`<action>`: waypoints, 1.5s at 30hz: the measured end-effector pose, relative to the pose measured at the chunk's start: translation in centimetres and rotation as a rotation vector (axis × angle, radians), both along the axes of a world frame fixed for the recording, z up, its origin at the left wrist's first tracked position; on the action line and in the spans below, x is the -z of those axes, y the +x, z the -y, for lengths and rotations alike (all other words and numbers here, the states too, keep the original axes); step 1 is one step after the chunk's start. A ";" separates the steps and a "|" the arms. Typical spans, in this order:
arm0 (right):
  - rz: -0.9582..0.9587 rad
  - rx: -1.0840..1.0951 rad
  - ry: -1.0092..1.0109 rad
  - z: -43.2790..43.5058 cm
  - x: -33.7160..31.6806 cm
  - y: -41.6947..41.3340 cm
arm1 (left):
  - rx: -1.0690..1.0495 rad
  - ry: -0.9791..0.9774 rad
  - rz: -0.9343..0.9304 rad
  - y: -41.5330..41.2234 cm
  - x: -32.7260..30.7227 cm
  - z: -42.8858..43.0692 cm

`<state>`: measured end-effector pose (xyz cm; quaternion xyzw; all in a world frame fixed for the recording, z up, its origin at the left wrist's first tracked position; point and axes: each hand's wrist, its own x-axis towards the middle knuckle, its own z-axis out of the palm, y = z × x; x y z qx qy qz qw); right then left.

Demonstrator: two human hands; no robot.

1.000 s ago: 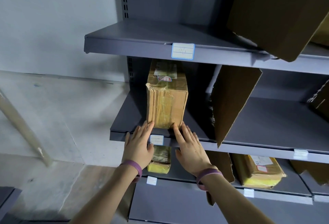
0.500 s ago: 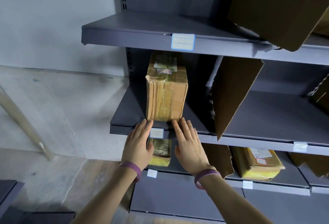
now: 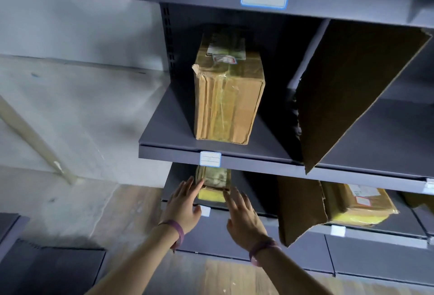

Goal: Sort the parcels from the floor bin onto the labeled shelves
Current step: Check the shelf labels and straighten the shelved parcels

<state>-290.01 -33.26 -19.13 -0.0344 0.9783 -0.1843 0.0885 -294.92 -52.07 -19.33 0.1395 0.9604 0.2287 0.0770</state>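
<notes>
The tall taped parcel (image 3: pixel 226 97) stood on the middle shelf (image 3: pixel 169 130), at about 12 o'clock from both hands and well above them, with neither hand touching it. It stood on end with its tall face to the front and its depth running toward the back of the shelf. A white label (image 3: pixel 210 159) on the shelf edge sat just below its left front corner. The left hand (image 3: pixel 183 205) was almost straight under it and a little nearer, and the right hand (image 3: pixel 244 217) lay lower, toward 5 o'clock from the left one. Both hands were apart and empty, with fingers straight and spread. Between their fingertips, on the lower shelf (image 3: pixel 265 203), lay a small yellowish parcel (image 3: pixel 213 184). The blur hid whether either hand touched it. The tall parcel was brown cardboard wrapped in glossy, wrinkled clear tape, with one flap edge peeling at its upper left corner and a printed sticker with red marks on top. It looked stiff, and the tape looked slippery. It appeared to be placed, so the next reach probably went back to the floor bin. A dark grey shape (image 3: pixel 47 269) at 8 o'clock from the hands may have been that bin, though this could not be told.
</notes>
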 end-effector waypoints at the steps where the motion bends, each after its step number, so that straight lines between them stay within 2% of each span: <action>1: 0.046 -0.001 0.023 -0.1 0.7 -0.5 | 0.007 -0.059 0.045 -0.7 0.8 -0.3; 6: 0.233 -0.025 0.070 -0.4 3.9 -2.5 | 0.042 -0.240 0.201 -2.8 4.2 -2.1; 12: 0.146 0.004 0.031 -0.6 5.4 -4.3 | -0.017 -0.164 0.182 -4.3 6.0 -2.8; 22: 0.155 0.018 0.069 0.0 4.9 -5.1 | -0.068 -0.166 0.201 -4.9 4.9 -3.6; 26: 0.137 0.036 -0.011 0.2 3.2 -2.8 | -0.045 -0.124 0.180 -2.4 3.0 -4.0; 32: 0.066 0.051 -0.131 -0.5 -0.2 1.1 | -0.027 0.082 0.086 2.3 -0.2 -6.0; 40: 0.071 0.016 -0.132 -4.5 -1.8 10.4 | -0.086 0.129 0.074 10.8 -3.4 -9.9; 45: 0.023 0.017 -0.148 -10.9 -3.5 15.6 | -0.112 0.141 0.034 16.8 -5.6 -16.0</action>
